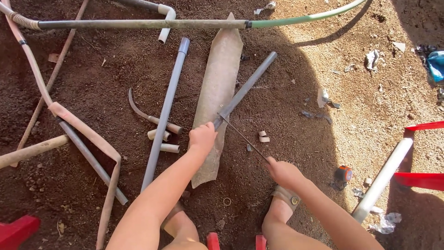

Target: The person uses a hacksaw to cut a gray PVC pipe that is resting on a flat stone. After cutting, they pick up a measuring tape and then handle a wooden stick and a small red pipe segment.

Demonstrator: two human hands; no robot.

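Two hands on the job, both low centre of view. Left hand (202, 137) is clamped down on the near end of a grey pipe (247, 88), pinning it against a long flat weathered slab (217, 88) lying on the dirt ground (286, 111). The pipe runs from that hand out toward 1 o'clock. Right hand (283, 170), at about 4 o'clock from the left, is fisted around one end of a thin saw blade (243, 136); the blade slants up toward 10 o'clock and its far tip meets the pipe just beside the left hand's fingers.

Small pipe offcuts (262, 136) lie between the hands, just right of the slab. At 9 o'clock of the left hand: a longer grey pipe (165, 111) with a socket at its far end, short tan pipe stubs (159, 135) and a curved blade tool (138, 110). Further at 9 o'clock, bent hoses (88, 134). A long hose (138, 24) crosses at 12 o'clock. At 3 o'clock of the right hand, an orange tape measure (343, 173) and a white pipe (383, 178), with red plastic furniture (423, 178) beyond. Sandalled foot (283, 203) right under the right hand.
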